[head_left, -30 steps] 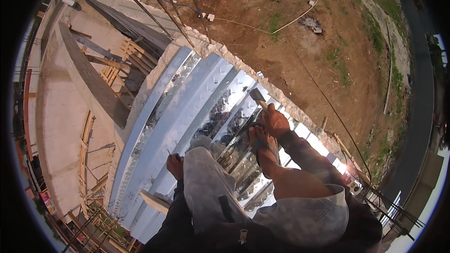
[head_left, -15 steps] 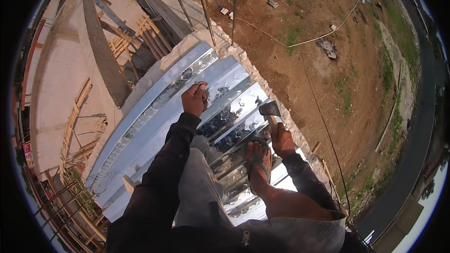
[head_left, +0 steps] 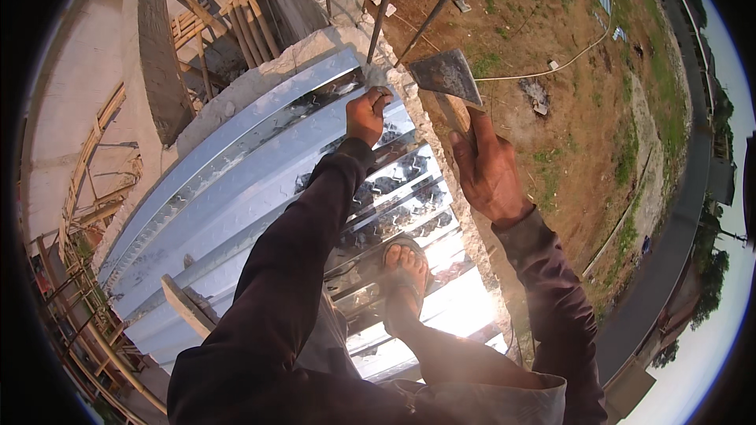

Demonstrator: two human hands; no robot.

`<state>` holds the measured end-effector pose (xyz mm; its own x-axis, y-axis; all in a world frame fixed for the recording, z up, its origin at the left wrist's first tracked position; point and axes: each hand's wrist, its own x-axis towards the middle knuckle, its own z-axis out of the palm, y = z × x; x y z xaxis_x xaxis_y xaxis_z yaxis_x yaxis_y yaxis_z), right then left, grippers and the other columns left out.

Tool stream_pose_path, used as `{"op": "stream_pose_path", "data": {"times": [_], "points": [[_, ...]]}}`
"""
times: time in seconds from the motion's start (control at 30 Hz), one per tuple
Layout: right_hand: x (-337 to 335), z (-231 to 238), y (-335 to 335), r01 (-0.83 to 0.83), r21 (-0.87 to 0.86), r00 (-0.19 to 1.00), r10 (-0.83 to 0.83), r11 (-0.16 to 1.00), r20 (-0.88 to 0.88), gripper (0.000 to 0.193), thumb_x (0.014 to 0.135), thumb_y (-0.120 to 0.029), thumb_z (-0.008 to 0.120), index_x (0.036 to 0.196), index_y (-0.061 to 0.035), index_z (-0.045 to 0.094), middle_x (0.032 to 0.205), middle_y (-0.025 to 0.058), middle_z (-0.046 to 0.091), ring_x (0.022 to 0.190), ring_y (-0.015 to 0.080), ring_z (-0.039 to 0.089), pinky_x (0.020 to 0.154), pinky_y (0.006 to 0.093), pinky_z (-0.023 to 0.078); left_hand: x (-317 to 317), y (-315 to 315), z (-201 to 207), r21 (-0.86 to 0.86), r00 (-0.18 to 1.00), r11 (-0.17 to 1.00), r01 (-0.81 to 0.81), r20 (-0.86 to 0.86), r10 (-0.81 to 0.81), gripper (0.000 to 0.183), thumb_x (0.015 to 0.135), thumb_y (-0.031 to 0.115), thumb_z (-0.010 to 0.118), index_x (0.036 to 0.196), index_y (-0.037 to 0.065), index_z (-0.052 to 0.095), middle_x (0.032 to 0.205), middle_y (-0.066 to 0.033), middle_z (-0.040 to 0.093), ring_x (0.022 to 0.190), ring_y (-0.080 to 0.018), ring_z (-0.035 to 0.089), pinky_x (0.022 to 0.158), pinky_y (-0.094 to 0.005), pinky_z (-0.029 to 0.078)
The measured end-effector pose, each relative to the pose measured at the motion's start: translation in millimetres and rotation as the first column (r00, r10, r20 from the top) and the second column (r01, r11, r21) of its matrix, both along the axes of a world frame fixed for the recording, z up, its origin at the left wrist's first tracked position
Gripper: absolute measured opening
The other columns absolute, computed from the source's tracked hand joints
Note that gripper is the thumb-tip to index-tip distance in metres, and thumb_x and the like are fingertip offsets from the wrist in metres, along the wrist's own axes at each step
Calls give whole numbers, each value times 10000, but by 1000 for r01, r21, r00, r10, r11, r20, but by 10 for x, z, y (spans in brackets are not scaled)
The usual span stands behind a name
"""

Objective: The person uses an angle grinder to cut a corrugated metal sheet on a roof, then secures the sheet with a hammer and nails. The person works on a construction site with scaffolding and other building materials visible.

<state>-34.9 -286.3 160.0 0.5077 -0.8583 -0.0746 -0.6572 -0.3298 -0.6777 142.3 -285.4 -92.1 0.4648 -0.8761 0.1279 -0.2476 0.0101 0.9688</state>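
Note:
My right hand [head_left: 494, 171] grips the wooden handle of a hatchet [head_left: 446, 79]. Its dark, wedge-shaped metal head is raised near the broken concrete edge, and the handle is mostly covered by my fingers. Over the far end of the shiny ribbed metal decking [head_left: 236, 157], my left hand [head_left: 365, 116] is closed in a pinch, thumb against fingers. Whatever lies between its fingertips is too small to make out. Just beyond that hand, steel rebar [head_left: 383, 8] sticks up from the concrete corner.
My sandalled foot [head_left: 406, 267] stands on the decking. A rough concrete edge [head_left: 441, 149] borders the sheet on the right, with bare earth [head_left: 567, 134] far below. A flat board [head_left: 187, 305] lies at left. Bamboo poles [head_left: 250, 24] and a concrete beam [head_left: 153, 55] are beyond.
My right hand has lifted the hatchet up and away from the decking, closer to the camera. My left hand has moved farther forward and right, toward the rebar, still pinched.

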Motion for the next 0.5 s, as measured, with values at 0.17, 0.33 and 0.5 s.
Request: {"op": "stream_pose_path", "data": {"times": [0.17, 0.33, 0.5], "points": [[157, -76, -45, -82, -88, 997, 82, 993, -5, 315, 958, -121, 573, 1231, 9, 486, 891, 310, 648, 801, 493, 656, 674, 533, 524, 10, 41, 38, -90, 992, 994, 58, 114, -47, 204, 912, -83, 529, 1020, -13, 687, 927, -148, 742, 863, -228, 745, 763, -321, 575], [302, -217, -85, -94, -32, 996, 94, 995, -12, 311, 956, -131, 572, 1225, 3, 489, 919, 325, 643, 821, 507, 645, 674, 555, 511, 61, 36, -18, -17, 985, 994, 111, 138, -107, 222, 894, -84, 533, 1032, 9, 681, 920, -174, 737, 885, -260, 745, 731, -343, 585], [320, -431, -53, -99, -111, 994, 93, 989, -57, 312, 958, -146, 572, 1229, -19, 482, 848, 303, 652, 781, 511, 640, 651, 571, 499, -5, 38, 15, 8, 981, 998, 68, 184, -69, 191, 892, -47, 562, 1016, 36, 680, 895, -195, 719, 868, -298, 735, 707, -385, 580]]}}
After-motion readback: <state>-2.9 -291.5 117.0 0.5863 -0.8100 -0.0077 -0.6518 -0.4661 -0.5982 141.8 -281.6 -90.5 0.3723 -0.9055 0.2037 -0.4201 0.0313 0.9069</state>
